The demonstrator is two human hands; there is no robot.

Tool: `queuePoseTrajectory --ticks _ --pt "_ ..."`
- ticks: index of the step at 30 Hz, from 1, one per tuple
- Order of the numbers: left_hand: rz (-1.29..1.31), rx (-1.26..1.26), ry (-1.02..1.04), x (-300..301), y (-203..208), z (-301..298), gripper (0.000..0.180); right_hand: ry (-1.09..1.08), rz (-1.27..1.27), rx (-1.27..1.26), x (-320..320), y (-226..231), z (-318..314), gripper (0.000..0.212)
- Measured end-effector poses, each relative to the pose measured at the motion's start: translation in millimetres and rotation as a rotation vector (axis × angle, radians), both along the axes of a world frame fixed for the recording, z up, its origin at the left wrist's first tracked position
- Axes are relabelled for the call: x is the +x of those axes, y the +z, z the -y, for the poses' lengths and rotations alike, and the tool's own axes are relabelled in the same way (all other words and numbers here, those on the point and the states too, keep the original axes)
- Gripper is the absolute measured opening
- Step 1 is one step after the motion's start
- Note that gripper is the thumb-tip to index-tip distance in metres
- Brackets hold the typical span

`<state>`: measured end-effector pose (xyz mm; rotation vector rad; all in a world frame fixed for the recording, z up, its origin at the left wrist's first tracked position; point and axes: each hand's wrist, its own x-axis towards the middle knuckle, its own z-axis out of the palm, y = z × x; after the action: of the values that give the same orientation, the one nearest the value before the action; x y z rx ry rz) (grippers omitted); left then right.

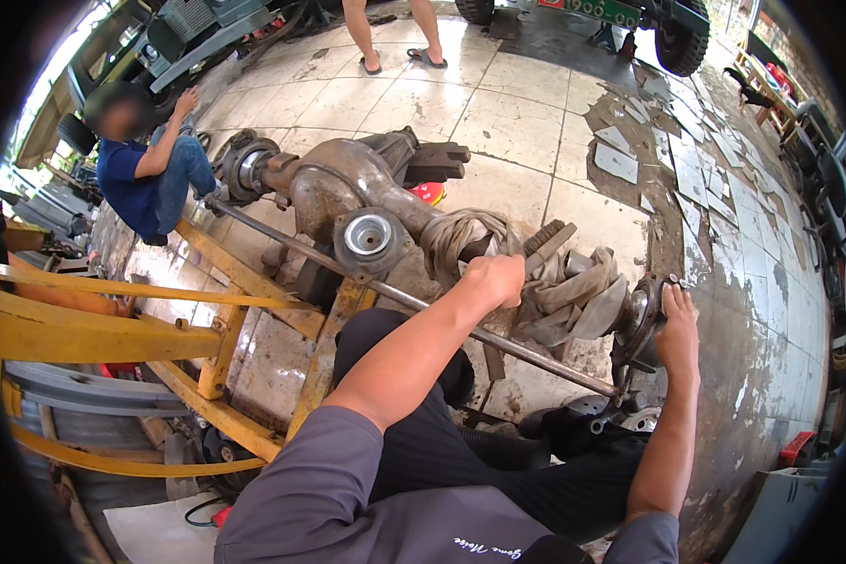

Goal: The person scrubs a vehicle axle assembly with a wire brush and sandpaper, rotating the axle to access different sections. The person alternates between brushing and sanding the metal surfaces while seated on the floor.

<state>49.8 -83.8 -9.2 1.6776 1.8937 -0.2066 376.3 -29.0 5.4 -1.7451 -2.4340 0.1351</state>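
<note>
My left hand (495, 282) is closed in a fist around what looks like a wire brush (547, 246), with a brown back and dark ribbed bristles. It is held above a vehicle axle wrapped in dirty beige cloth (587, 296). My right hand (679, 329) lies with fingers stretched against the outer side of the round hub (637, 315) at the axle's right end. The rusty bulging axle housing (334, 183) extends to the far left and ends in another hub (251, 167). A long steel rod (526, 352) runs along the axle's near side.
A yellow metal frame (94, 329) stands at left. Beyond it a person in blue (132, 179) squats by the far hub. Another person's legs (395, 33) are at the back. Broken tiles (616, 160) lie on the floor at right; a red-and-grey box (780, 479) is near right.
</note>
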Motion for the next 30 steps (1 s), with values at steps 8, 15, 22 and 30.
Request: queuePoseTrajectory --ticks 8,15,22,30 --pt "0.001 -0.048 0.02 1.3 -1.3 -1.8 0.054 0.03 0.032 0.015 -1.4 -2.5 -2.7 0.059" --pt "0.02 -0.042 0.024 5.1 1.6 -0.9 0.055 -0.013 -0.003 -0.028 1.2 -1.2 -5.1 0.065" --pt "0.021 -0.048 0.005 5.6 0.5 -3.7 0.059 -0.018 0.007 0.002 2.6 -3.6 -4.3 0.063" --pt "0.014 -0.043 0.015 5.6 -2.3 -0.9 0.059 -0.019 0.016 -0.01 -1.2 -1.0 -1.0 0.061"
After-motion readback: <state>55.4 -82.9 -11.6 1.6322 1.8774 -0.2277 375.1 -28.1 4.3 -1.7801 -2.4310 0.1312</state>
